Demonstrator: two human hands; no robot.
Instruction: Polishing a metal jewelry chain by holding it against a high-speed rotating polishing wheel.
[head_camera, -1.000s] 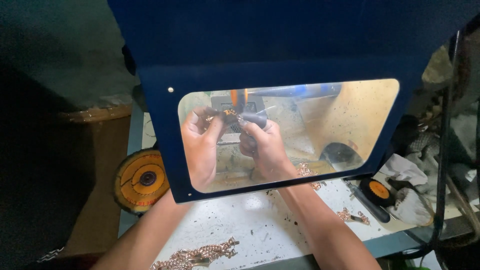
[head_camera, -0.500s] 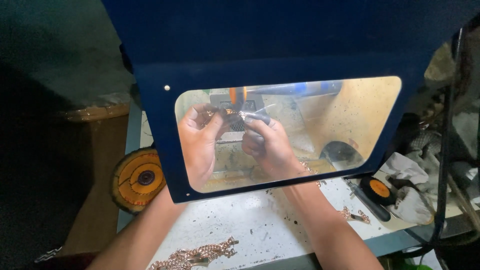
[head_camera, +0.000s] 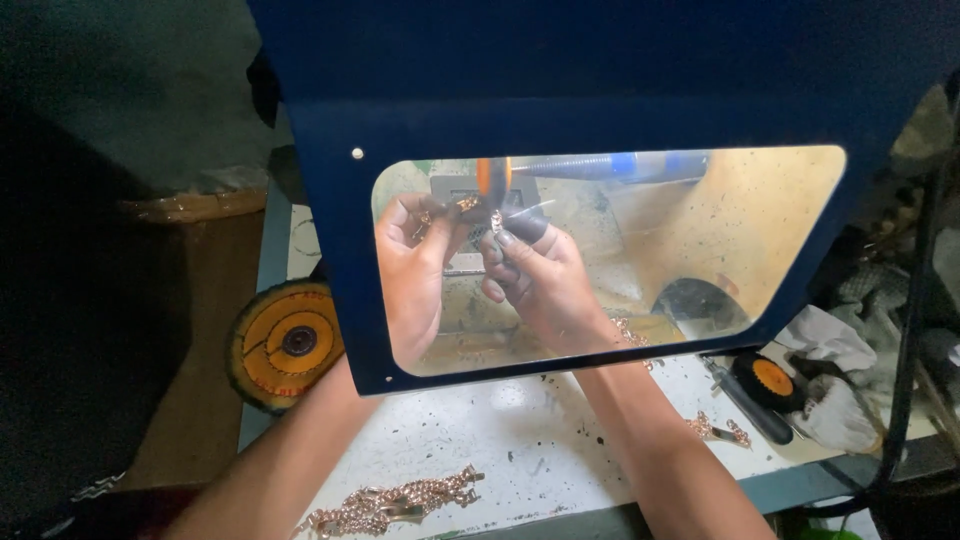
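**Fingers close to the spinning wheel**

Dim workshop, white counter (head_camera: 470, 440) under a blue hood with a clear shield (head_camera: 760, 210). Left hand (head_camera: 415, 270) and right hand (head_camera: 535, 280) sit together behind it, both pinching a small gold chain piece (head_camera: 480, 212) near the counter's back edge, at the orange wheel (head_camera: 485, 175). Risk: wheel snags the piece, pulls fingertips in.

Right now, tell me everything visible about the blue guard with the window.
The blue guard is a dark blue hood, metal-looking, with a large clear window with rounded corners. One pale screw sits at the window's upper left. It tilts over the white bench. Both forearms pass under its lower edge; the left hand and right hand show through the window, pinching a small chain piece near an orange wheel.
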